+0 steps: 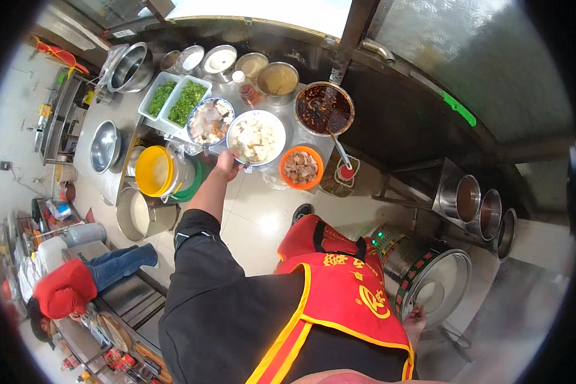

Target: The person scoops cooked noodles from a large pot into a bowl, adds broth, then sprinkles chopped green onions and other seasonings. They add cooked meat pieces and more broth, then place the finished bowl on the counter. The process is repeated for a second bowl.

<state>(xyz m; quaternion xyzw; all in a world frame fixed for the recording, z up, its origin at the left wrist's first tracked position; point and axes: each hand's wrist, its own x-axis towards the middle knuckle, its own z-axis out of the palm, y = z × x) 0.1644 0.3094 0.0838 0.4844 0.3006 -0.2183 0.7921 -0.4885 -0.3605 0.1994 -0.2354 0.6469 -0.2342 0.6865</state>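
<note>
My left hand (pixel 226 165) reaches to the near rim of a white bowl (pixel 257 137) of pale chopped pieces. Its fingers are closed at the rim; what they grip is too small to make out. At the lower right, my right hand (pixel 415 319) is closed at the rim of a large steel pot (pixel 400 272) of white liquid. It grips what looks like a ladle (pixel 430 294), whose round, pale head shows over the liquid. Beside the white bowl stand a blue-rimmed bowl (pixel 211 120) of mixed pieces and an orange bowl (pixel 301 168) of meat chunks.
Chopped greens fill two plastic tubs (pixel 185 102). A pot of dark red chili sauce (pixel 324 109) holds a long-handled ladle. Yellow and white buckets (pixel 155 171) and a steel pot (pixel 134 213) stand below the counter. Several steel pots (pixel 468 197) line the right. A person in red (pixel 64 288) works at far left.
</note>
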